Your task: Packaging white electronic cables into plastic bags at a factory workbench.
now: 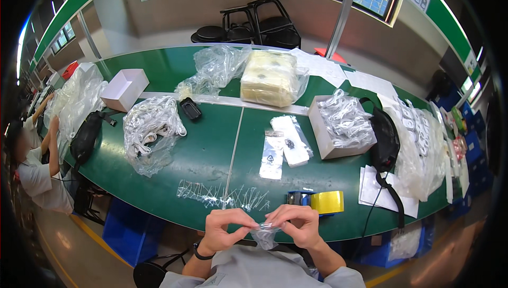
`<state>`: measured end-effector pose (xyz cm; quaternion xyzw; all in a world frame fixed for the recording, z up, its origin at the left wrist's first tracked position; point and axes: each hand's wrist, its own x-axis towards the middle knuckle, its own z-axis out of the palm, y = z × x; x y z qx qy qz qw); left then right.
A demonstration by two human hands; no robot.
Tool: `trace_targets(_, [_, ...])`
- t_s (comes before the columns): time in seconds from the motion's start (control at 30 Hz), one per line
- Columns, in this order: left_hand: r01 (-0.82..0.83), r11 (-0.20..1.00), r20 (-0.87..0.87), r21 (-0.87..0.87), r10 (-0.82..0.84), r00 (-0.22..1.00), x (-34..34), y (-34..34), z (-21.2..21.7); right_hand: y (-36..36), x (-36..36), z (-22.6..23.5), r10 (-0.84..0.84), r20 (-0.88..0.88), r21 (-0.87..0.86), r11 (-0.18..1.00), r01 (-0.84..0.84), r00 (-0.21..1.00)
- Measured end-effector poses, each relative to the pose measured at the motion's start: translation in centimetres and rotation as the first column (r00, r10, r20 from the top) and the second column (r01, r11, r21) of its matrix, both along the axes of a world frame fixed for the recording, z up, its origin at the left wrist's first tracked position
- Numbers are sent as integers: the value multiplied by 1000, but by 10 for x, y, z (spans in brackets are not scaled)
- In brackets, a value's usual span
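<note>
Both my hands meet close to my chest, below the front edge of the green table (pixel 206 150). My left hand (pixel 225 229) and my right hand (pixel 296 225) pinch a small clear plastic bag (pixel 264 233) between their fingertips; what is in it is hidden. A black band is on my left wrist. On the table just ahead lie a row of short clear tape strips (pixel 222 195) and a blue dispenser with a yellow tape roll (pixel 317 202). Farther ahead lie small clear bags (pixel 284 145), one with a small dark part in it.
A white box of bagged white cables (pixel 344 124) and a black pouch (pixel 385 140) sit at right, white paper sheets (pixel 378 190) beside them. Plastic-wrapped bundles (pixel 151 129), a white box (pixel 124 88) and a yellowish wrapped stack (pixel 270 76) lie farther back. Another person (pixel 34 161) sits at left.
</note>
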<state>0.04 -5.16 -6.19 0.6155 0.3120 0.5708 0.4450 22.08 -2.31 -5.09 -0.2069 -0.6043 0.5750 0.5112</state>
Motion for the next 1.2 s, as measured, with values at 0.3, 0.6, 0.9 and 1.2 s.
trace_targets(0.3, [10, 1000, 136, 11, -11, 991, -4, -2, -11, 1, 2, 1, 71, 5, 97, 993, -71, 997])
trace_targets(0.6, [13, 998, 237, -54, 0, 971, 0, -2, -13, 1, 2, 11, -36, 168, 338, 941, -23, 985])
trace_targets(0.9, [-1, 999, 224, -45, 11, 975, 2, 1, -8, -1, 7, 13, -71, 205, 401, 916, -18, 976])
trace_targets(1.2, [22, 997, 230, -73, -5, 973, 1, -1, -3, 0, 12, 13, -126, 278, 451, 892, -13, 952])
